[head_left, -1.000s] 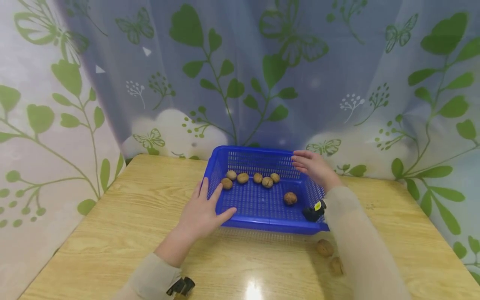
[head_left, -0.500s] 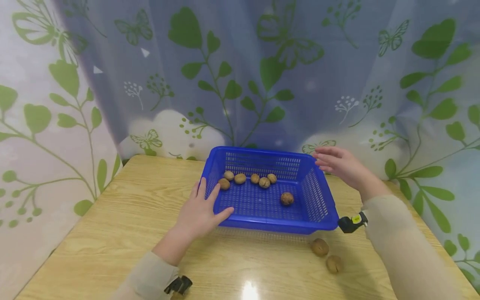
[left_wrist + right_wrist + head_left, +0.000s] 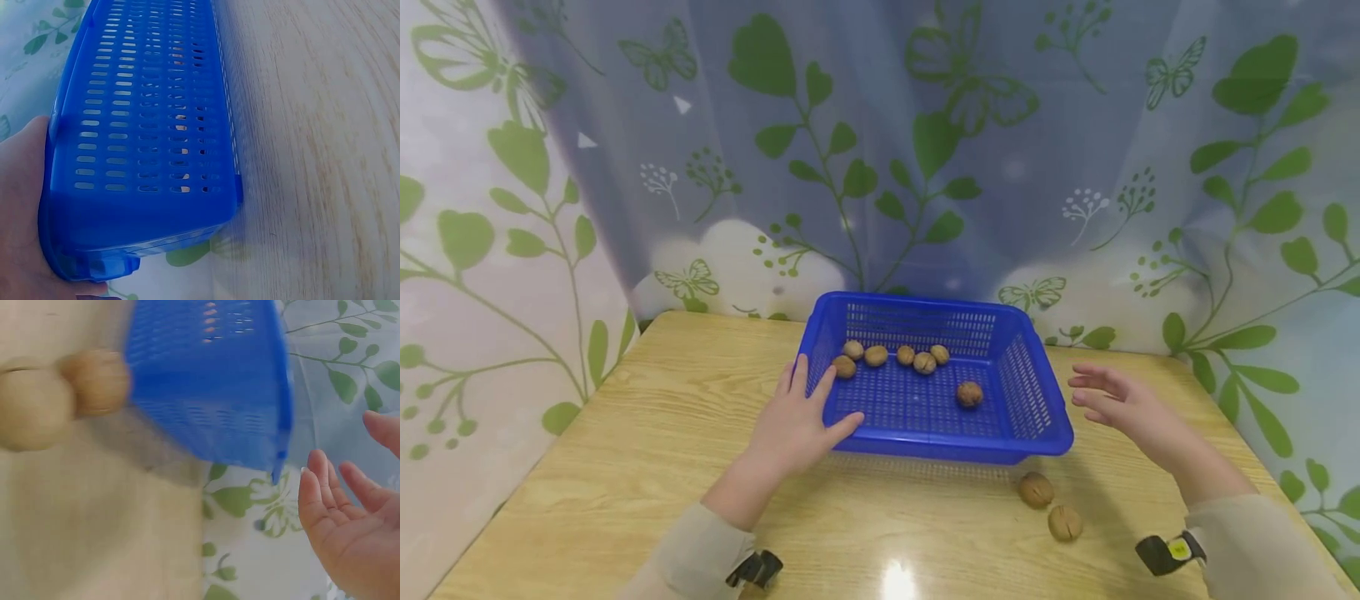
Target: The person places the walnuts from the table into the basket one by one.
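Observation:
A blue plastic basket [image 3: 925, 446] with slotted walls stands on the wooden table, several walnuts [image 3: 876, 356] lying inside, most of them along its back left part. My left hand [image 3: 793, 425] rests on the basket's left front rim, fingers spread and thumb over the front edge. In the left wrist view that hand [image 3: 22, 206] lies along the rim, partly cut off by the frame. To the right of the basket, my right hand [image 3: 1131, 408] hovers with loosely bent fingers and holds nothing. Two walnuts [image 3: 1036, 490] lie on the table near the basket's front right corner.
The light wooden table [image 3: 647, 450] reaches back to a curtain [image 3: 880, 167] printed with green leaves and butterflies. Another printed sheet [image 3: 490, 292] hangs at the left. Small black cameras are strapped to both wrists.
My right hand has moved from over the basket's back right corner out to the right and toward me. The left hand stays on the rim, and the walnuts lie as before.

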The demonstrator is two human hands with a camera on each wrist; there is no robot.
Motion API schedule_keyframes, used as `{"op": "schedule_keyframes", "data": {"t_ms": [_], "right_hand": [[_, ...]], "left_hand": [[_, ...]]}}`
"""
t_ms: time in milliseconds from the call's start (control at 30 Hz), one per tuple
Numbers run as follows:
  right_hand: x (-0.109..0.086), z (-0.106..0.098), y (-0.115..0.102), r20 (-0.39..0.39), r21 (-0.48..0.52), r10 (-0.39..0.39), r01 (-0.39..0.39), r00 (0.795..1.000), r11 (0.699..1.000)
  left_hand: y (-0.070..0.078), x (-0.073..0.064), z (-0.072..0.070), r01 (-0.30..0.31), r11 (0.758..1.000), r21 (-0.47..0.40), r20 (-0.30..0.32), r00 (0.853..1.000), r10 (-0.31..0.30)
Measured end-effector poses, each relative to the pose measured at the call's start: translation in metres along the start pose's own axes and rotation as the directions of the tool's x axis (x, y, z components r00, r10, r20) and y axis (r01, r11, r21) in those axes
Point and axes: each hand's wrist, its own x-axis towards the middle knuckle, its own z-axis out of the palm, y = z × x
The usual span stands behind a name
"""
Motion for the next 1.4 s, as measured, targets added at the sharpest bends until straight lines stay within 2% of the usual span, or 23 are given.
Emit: {"op": "schedule_keyframes", "data": {"t_ms": [167,267,400,467,633,767,1000,1100,1267,1400], "right_hand": [[-0.026,0.008,0.018,0.018,-0.011,0.047,-0.047,0.999,0.999],[-0.038,0.015,0.030,0.096,-0.025,0.053,-0.050,0.994,0.998],[-0.048,0.026,0.045,0.217,-0.044,0.072,-0.064,0.973,0.997],[-0.051,0.032,0.050,0.253,-0.058,0.077,-0.064,0.964,0.996],[-0.054,0.042,0.060,0.298,-0.035,0.011,0.000,0.955,0.999],[-0.055,0.046,0.065,0.321,-0.024,-0.005,0.014,0.947,1.000],[-0.057,0.050,0.070,0.322,-0.030,0.020,-0.011,0.947,0.999],[-0.059,0.050,0.069,0.310,-0.047,0.005,0.010,0.951,0.999],[-0.063,0.044,0.063,0.262,-0.087,-0.001,0.025,0.965,0.996],[-0.066,0.037,0.056,0.204,-0.110,0.022,0.001,0.979,0.994]], "left_hand": [[0.000,0.000,0.000,-0.002,1.000,-0.005,0.007,1.000,0.002],[0.000,0.000,0.000,0.003,1.000,-0.007,0.015,1.000,-0.003],[0.000,0.000,0.000,0.004,1.000,-0.007,0.025,1.000,-0.004],[0.001,0.000,-0.001,0.004,1.000,-0.010,0.028,1.000,-0.004],[0.001,0.000,-0.002,0.004,1.000,-0.015,0.026,1.000,-0.004],[0.001,0.000,-0.001,0.002,1.000,-0.019,0.022,1.000,-0.002],[0.002,0.000,-0.002,0.000,1.000,-0.008,0.022,1.000,0.000],[0.003,-0.001,-0.003,0.001,1.000,-0.012,0.025,1.000,-0.001],[0.002,-0.001,-0.002,0.002,1.000,-0.013,0.019,1.000,-0.002],[0.001,-0.001,-0.001,0.001,1.000,-0.009,0.016,1.000,-0.001]]}}
